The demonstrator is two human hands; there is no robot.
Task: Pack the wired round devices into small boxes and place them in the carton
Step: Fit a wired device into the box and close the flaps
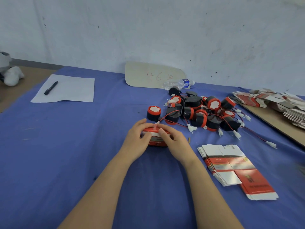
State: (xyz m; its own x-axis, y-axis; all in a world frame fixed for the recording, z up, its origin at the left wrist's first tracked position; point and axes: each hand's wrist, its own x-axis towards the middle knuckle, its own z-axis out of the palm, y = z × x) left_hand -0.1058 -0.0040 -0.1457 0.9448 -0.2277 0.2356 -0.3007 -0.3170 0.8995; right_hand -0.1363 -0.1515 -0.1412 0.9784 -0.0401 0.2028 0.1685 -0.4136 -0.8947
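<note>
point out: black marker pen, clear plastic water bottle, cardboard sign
black marker pen (51, 88), head view, mid barrel
clear plastic water bottle (177, 84), head view, clear body
beige cardboard sign (140, 75), head view, bare left face

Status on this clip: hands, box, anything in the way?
Left hand and right hand both clamped on small red box, closing its top. Loose devices piled behind; flat boxes stacked right. Carton not in view. Nothing blocking.

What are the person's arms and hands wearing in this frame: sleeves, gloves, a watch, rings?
Nothing that shows. Both forearms are bare up to the bottom edge of the picture, with no sleeve or cuff in view. The left hand and right hand are ungloved, and no watch, band or ring is visible on wrists or fingers.
</note>
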